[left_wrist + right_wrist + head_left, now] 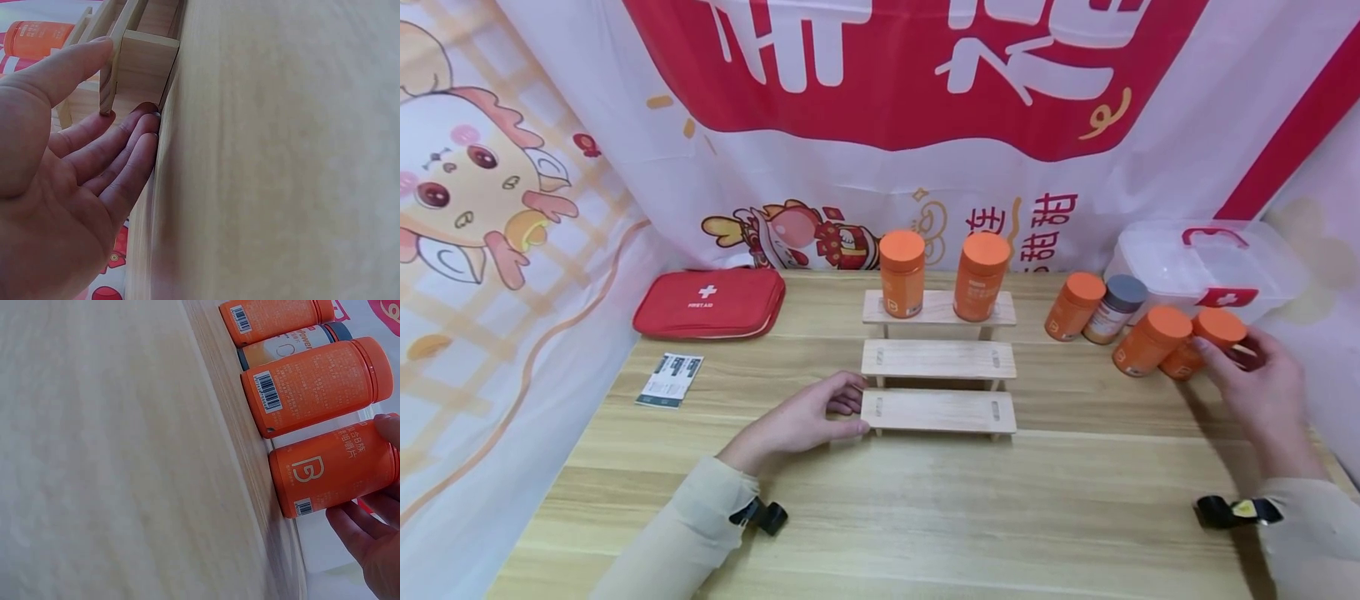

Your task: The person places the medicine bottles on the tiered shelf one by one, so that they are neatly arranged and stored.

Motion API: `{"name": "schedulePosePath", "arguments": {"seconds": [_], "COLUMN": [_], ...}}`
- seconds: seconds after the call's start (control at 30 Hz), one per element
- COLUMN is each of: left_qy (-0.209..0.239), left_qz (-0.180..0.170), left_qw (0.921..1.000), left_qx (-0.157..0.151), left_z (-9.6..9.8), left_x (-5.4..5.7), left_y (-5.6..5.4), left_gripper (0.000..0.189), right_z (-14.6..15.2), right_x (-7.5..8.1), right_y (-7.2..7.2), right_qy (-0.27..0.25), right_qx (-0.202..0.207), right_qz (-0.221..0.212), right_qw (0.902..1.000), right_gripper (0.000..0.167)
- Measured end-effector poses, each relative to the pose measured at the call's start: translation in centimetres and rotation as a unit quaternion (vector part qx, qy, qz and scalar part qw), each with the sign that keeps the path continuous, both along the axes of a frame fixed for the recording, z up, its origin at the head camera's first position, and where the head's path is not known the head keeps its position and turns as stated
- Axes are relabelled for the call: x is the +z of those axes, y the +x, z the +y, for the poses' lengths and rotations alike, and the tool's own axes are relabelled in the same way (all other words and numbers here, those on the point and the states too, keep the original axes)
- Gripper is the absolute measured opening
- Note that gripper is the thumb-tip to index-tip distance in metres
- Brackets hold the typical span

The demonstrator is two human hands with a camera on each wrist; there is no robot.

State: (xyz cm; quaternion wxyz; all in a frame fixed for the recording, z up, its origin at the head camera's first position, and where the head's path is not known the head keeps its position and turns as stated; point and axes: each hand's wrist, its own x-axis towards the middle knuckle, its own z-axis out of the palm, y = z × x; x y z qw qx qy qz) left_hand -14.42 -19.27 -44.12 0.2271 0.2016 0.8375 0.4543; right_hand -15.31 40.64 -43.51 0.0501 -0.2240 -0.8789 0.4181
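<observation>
Now, right hand (1262, 379): it grasps the orange bottle (331, 465), with thumb and fingers around its upper part.
Orange bottle: at the right side of the bench (1075, 517), just beside a second orange bottle (1150, 343).
Left hand (808, 417): thumb and forefinger hold the left end of the lowest step (937, 411) of the wooden stand (937, 358).
Top step (936, 307): it carries two upright orange-lidded bottles (981, 283).
Bench left: a red first-aid pouch (707, 304).

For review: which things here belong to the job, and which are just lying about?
Likely job: orange bottle held by right hand; wooden stand pinched by left hand; bottles on the top tier; two other orange bottles; perhaps grey-lidded bottle.

Seemingly idle: red first-aid pouch; printed card; lidded box.
</observation>
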Motion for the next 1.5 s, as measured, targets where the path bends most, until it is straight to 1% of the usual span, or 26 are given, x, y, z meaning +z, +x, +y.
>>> {"name": "schedulePosePath", "arguments": {"seconds": [0.1, 0.37, 0.5, 0.7, 0.93, 1.13, 1.2, 1.3, 1.5], "left_qy": [0.003, 0.002, 0.003, 0.003, 0.0, -0.004, -0.004, -0.005, -0.011], "left_qz": [0.0, 0.005, 0.004, 0.005, 0.006, 0.003, 0.002, 0.001, 0.001], "left_qw": [1.0, 1.0, 1.0, 1.0, 1.0, 1.0, 1.0, 1.0, 0.9999], "left_qx": [-0.002, -0.002, -0.002, -0.003, -0.003, 0.0, 0.001, 0.002, 0.004], "left_z": [0.1, 0.2, 0.2, 0.2, 0.1, 0.0, 0.0, 0.0, 0.0], "left_x": [0.1, 0.2, 0.3, 0.3, 0.2, 0.1, 0.1, 0.1, 0.3], "left_y": [0.0, 0.0, 0.0, 0.0, 0.0, 0.1, 0.1, 0.1, 0.1], "left_gripper": [0.059, 0.058, 0.058, 0.058, 0.059, 0.059, 0.059, 0.059, 0.059], "right_z": [-0.3, -0.4, -0.6, -1.0, -1.2, -1.9, -2.1, -2.5, -3.2], "right_x": [0.0, 0.1, 0.4, 1.0, 1.5, 2.4, 2.7, 3.0, 3.4], "right_y": [0.0, 0.3, 1.0, 2.1, 3.4, 4.2, 4.4, 4.7, 5.1], "right_qy": [0.004, 0.014, 0.024, 0.012, 0.012, 0.001, -0.001, -0.004, 0.004], "right_qx": [-0.014, -0.03, -0.039, -0.059, -0.074, -0.112, -0.119, -0.119, -0.107], "right_qz": [0.0, 0.015, 0.021, 0.022, 0.047, 0.044, 0.052, 0.077, 0.128], "right_qw": [0.9999, 0.9993, 0.9987, 0.998, 0.9961, 0.9928, 0.9915, 0.9899, 0.986], "right_gripper": [0.086, 0.084, 0.083, 0.079, 0.074, 0.072, 0.071, 0.067, 0.061]}}
